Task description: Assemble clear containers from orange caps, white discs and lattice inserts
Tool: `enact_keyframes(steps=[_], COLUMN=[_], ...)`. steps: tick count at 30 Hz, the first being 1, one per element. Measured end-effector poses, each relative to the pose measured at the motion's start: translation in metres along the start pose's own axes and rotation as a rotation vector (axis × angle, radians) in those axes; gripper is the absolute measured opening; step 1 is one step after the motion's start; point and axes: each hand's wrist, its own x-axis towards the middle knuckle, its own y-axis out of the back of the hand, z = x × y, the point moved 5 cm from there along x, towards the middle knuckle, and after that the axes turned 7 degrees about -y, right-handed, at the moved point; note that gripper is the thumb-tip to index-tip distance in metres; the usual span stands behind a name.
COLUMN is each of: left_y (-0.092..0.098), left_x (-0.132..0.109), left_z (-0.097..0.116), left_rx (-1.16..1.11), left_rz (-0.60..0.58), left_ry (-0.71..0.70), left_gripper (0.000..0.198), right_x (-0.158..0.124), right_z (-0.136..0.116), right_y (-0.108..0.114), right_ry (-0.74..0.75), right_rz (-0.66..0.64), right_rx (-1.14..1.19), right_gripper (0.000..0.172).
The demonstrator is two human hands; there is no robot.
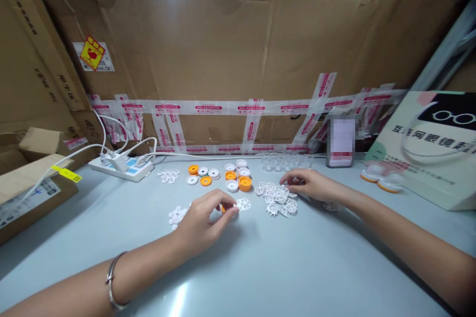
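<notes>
My left hand [203,220] pinches a flat white openwork plastic piece [244,204] between thumb and fingertips, over the table's middle. A bit of orange shows between those fingers; its shape is mostly hidden. At the right edge of a pile of similar white openwork pieces [277,197], my right hand [308,183] has its fingertips curled down. Whatever is between them is hidden. Under the right wrist lies another openwork piece [332,206]. Small white discs [177,215] lie partly behind my left hand. Beyond it stand orange rings [244,183] and white rings [232,185].
Clear round parts [286,162] line the back, with small clear pieces [168,176] farther left. A power strip [124,166] with cables stands at back left, beside an open carton [33,193]. A phone [340,141], orange-based clear parts [388,182] and a paper bag [427,158] are right.
</notes>
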Motion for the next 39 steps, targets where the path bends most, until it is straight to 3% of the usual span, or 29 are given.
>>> enact_keyframes(steps=[9,13,16,19,24,28,31,35,39], left_y=[-0.001,-0.001,0.0,0.001,0.002,0.002,0.001,-0.001,-0.001], left_x=[-0.001,-0.001,0.0,0.001,0.002,0.001,0.0,-0.002,-0.002], left_z=[-0.001,-0.003,-0.003,-0.002,-0.001,-0.002,-0.002,-0.001,0.001], left_rx=[0.002,0.009,0.023,0.034,0.017,-0.007,-0.021,-0.043,-0.057], left_rz=[-0.015,-0.007,0.006,0.019,0.044,0.055,0.048,0.026,0.032], left_ry=[-0.016,-0.009,-0.008,-0.017,-0.025,-0.013,0.006,0.028,0.005], left_gripper=[0.009,0.008,0.008,0.009,0.008,0.007,0.007,0.006,0.006], right_x=[-0.005,-0.014,-0.018,-0.018,-0.016,-0.021,-0.031,-0.045,-0.056], right_z=[0.026,0.014,-0.002,-0.009,-0.008,-0.024,-0.048,-0.075,-0.089], right_y=[0.028,0.038,0.027,0.012,0.009,0.018,0.013,-0.01,-0.015], right_ry=[-0.101,-0.072,-0.019,-0.02,-0.023,0.004,0.059,0.088,0.163], right_rz=[-0.016,-0.005,-0.092,-0.19,-0.217,-0.094,0.01,-0.011,0.082], right_rx=[-0.156,-0.172,-0.118,-0.075,-0.024,0.313,0.613,0.779,0.806], right_gripper=[0.018,0.025,0.029,0.023,0.016,0.021,0.026,0.026,0.019])
